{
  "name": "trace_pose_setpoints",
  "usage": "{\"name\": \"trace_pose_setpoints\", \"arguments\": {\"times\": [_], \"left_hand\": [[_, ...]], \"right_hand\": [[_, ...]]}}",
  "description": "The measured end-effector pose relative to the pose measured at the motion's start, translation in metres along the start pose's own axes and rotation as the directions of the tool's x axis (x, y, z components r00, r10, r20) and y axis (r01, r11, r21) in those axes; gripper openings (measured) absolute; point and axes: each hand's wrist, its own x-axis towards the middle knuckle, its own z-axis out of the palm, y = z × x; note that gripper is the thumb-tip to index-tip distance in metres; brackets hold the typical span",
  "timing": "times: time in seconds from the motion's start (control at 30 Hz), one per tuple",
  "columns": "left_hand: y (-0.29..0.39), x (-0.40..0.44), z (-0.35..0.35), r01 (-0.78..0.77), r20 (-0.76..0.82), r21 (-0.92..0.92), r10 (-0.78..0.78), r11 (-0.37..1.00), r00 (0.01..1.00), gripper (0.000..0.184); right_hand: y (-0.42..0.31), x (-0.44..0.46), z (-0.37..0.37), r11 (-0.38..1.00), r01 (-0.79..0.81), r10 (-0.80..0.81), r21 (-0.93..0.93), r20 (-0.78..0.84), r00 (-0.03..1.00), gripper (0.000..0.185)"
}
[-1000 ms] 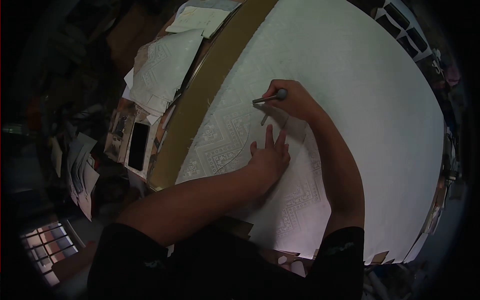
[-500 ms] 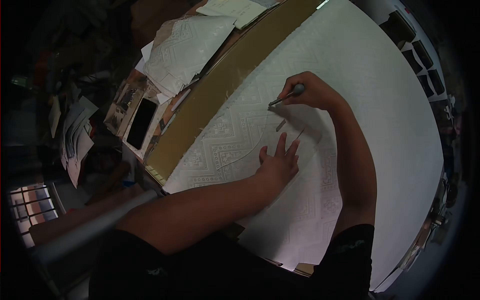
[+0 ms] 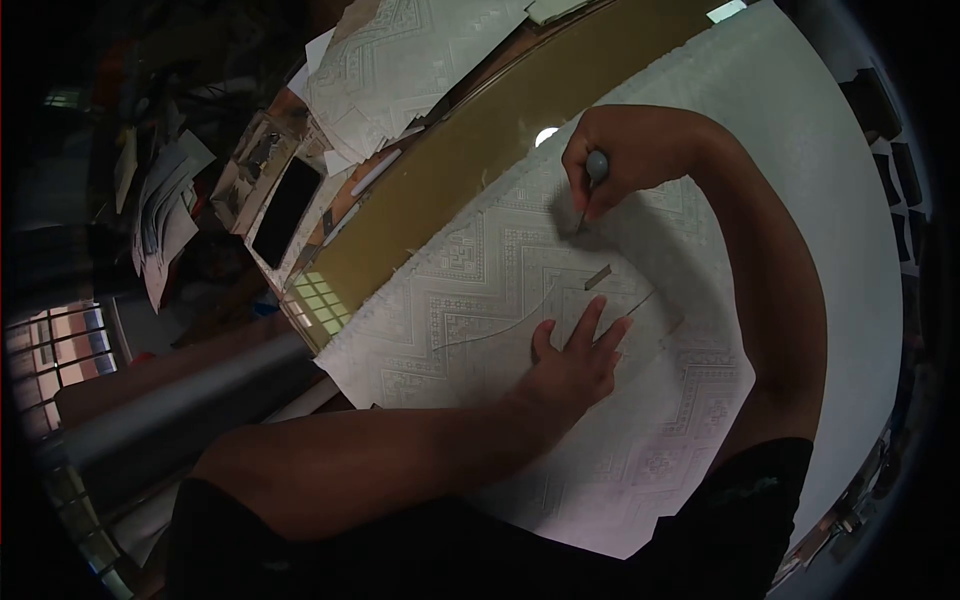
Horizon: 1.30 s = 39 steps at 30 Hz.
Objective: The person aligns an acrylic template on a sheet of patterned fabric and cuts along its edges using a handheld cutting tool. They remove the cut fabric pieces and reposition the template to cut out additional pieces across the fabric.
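One tool [image 3: 597, 165], grey-knobbed, closed in right hand [image 3: 637, 147], tip down, probably for fine control. Pale embossed sheet [image 3: 512, 268] beneath grip. Left hand [image 3: 572, 374], near side of grip, spread wide, gripping nothing, laid on sheet, seemingly steadying it.

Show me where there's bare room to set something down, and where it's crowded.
The widest bare patch is the white surface outside the right forearm. The brown strip between the patterned sheet and loose papers looks largely free, but narrow. It's crowded between the left hand and right hand, with a gray-knobbed tool and small flat piece, and around the phone.
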Motion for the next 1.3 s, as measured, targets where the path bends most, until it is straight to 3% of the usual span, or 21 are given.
{"name": "trace_pose_setpoints", "arguments": {"times": [0.13,0.3,0.37,0.43,0.5,0.53,0.57,0.6,0.63,0.67,0.7,0.8,0.87,0.9,0.97,1.0,1.03,1.1,1.13,1.2,1.3], "left_hand": [[-0.004,-0.002,-0.009,-0.012,0.045,-0.032,0.014,0.999,0.999,0.056],[-0.003,-0.008,-0.016,-0.029,0.064,0.105,0.023,0.994,0.998,0.064],[-0.001,-0.009,-0.017,-0.021,0.068,0.102,0.015,0.995,0.998,0.069],[0.001,-0.011,-0.018,-0.018,0.068,0.106,0.011,0.994,0.998,0.073],[0.006,-0.012,-0.014,-0.054,0.081,0.301,0.031,0.952,0.996,0.077],[0.012,-0.004,-0.007,-0.046,0.074,0.302,0.025,0.952,0.997,0.077],[0.019,0.008,0.000,0.016,0.157,0.193,-0.046,0.981,0.987,0.074],[0.024,0.017,0.006,0.086,0.243,0.088,-0.105,0.992,0.964,0.072],[0.028,0.020,0.008,0.085,0.235,0.096,-0.106,0.992,0.966,0.072],[0.032,0.023,0.007,0.102,0.187,0.325,-0.169,0.940,0.968,0.067],[0.037,0.023,0.008,0.118,0.124,0.534,-0.216,0.837,0.968,0.062],[0.029,0.023,0.011,0.112,0.132,0.381,-0.174,0.918,0.976,0.063],[0.017,0.020,0.012,0.104,0.130,0.218,-0.134,0.970,0.982,0.065],[0.011,0.020,0.013,0.096,0.124,0.131,-0.112,0.987,0.986,0.066],[0.001,0.020,0.018,0.058,0.106,-0.049,-0.053,0.997,0.993,0.067],[-0.002,0.020,0.020,0.032,0.093,-0.133,-0.020,0.991,0.995,0.068],[-0.005,0.021,0.026,0.013,0.070,-0.117,-0.005,0.993,0.998,0.068],[-0.017,0.018,0.035,0.016,-0.067,-0.273,-0.036,0.962,0.997,0.080],[-0.024,0.004,0.013,-0.003,-0.082,-0.253,-0.019,0.967,0.996,0.080],[-0.039,-0.033,-0.048,-0.211,0.072,-0.137,0.222,0.968,0.972,0.110],[-0.055,-0.039,-0.042,-0.236,0.068,-0.117,0.245,0.965,0.967,0.126]], "right_hand": [[0.000,0.005,0.008,0.997,0.049,-0.053,0.064,0.063,0.997,0.012],[-0.018,0.009,0.047,0.992,0.099,-0.111,0.081,0.154,0.982,0.014],[-0.017,0.006,0.063,0.967,0.172,-0.185,0.188,0.054,0.981,0.015],[-0.016,0.000,0.082,0.953,0.136,-0.143,0.270,0.007,0.990,0.015],[-0.023,-0.003,0.106,0.930,0.106,-0.102,0.351,-0.032,0.994,0.015],[-0.029,-0.004,0.119,0.923,0.162,-0.118,0.348,-0.144,0.982,0.014],[-0.033,-0.004,0.132,0.915,0.219,-0.134,0.339,-0.257,0.957,0.013],[-0.042,0.002,0.147,0.918,0.221,-0.136,0.331,-0.260,0.956,0.013],[-0.055,0.013,0.164,0.902,0.272,-0.159,0.334,-0.329,0.931,0.013],[-0.070,0.021,0.172,0.887,0.323,-0.179,0.330,-0.400,0.899,0.012],[-0.086,0.028,0.173,0.891,0.320,-0.173,0.322,-0.410,0.895,0.012],[-0.116,0.027,0.167,0.929,0.299,-0.227,0.217,-0.305,0.925,0.013],[-0.134,-0.006,0.149,0.898,0.377,-0.201,0.226,-0.553,0.809,0.011],[-0.136,-0.025,0.145,0.907,0.366,-0.194,0.210,-0.562,0.804,0.011],[-0.135,-0.071,0.147,0.892,0.445,-0.116,0.080,-0.911,0.395,0.013],[-0.133,-0.092,0.159,0.890,0.427,0.037,0.159,-0.959,0.281,0.015],[-0.128,-0.110,0.180,0.875,0.425,0.185,0.234,-0.971,0.153,0.017],[-0.107,-0.128,0.232,0.809,0.522,0.345,0.268,-0.937,-0.054,0.022],[-0.107,-0.132,0.261,0.773,0.552,0.442,0.314,-0.890,-0.113,0.023],[-0.105,-0.139,0.327,0.725,0.577,0.569,0.376,-0.800,-0.193,0.021],[-0.122,-0.140,0.415,0.686,0.585,0.669,0.433,-0.692,-0.272,0.009]]}}
